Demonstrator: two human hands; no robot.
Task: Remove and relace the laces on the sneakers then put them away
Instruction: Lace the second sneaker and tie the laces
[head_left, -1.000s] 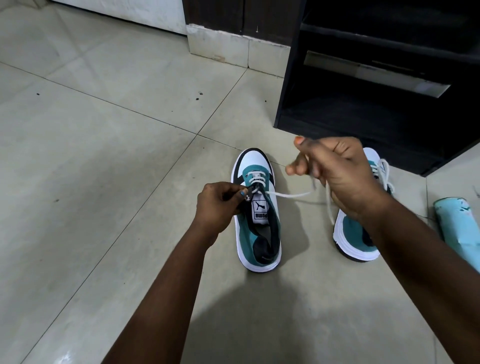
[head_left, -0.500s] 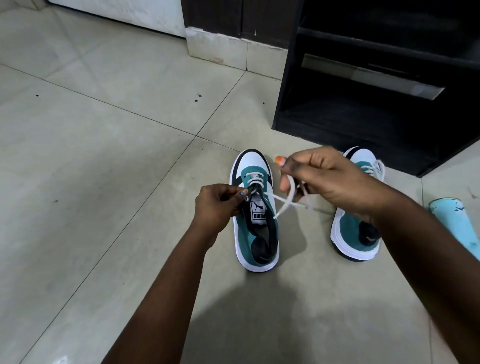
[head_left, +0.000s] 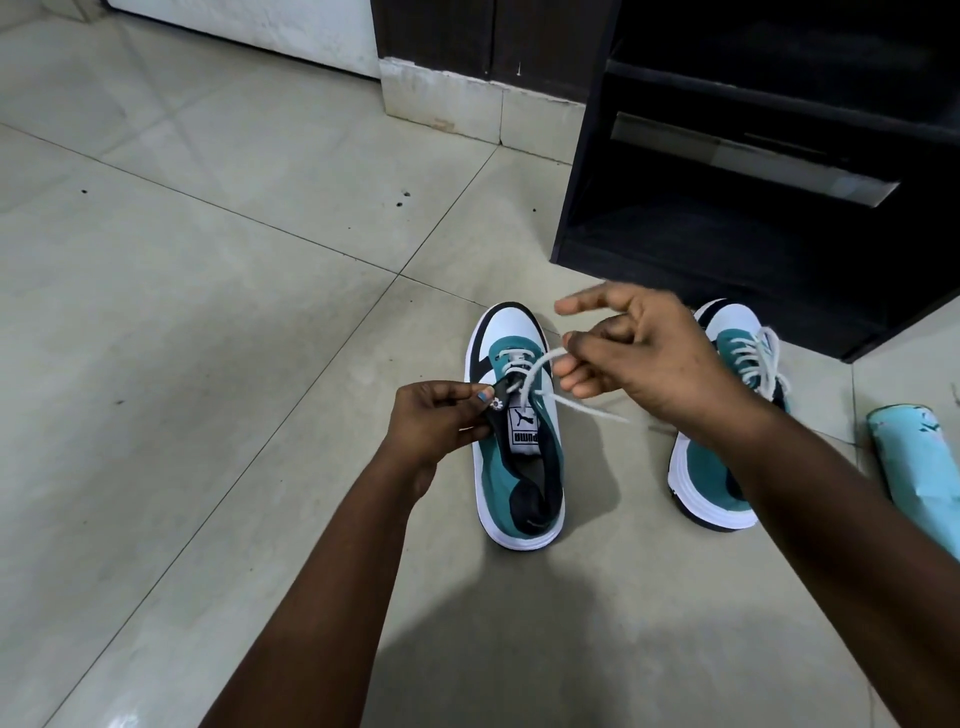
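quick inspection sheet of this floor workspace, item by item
surface: pale tiled floor, dark specks
job's things: left sneaker partly laced, white lace loose; right sneaker laced
clutter: light blue object at right edge, kind unclear
grippers: left hand pinches the left sneaker's eyelet flap; right hand pinches the lace
cables: nothing seen
surroundings: black shelf unit behind the sneakers, lower shelf open; white wall at rear

Teal-white-black sneakers (head_left: 519, 457) (white laces (head_left: 540, 371)), dark shelf (head_left: 727, 223), pale grey tiles (head_left: 208, 312).
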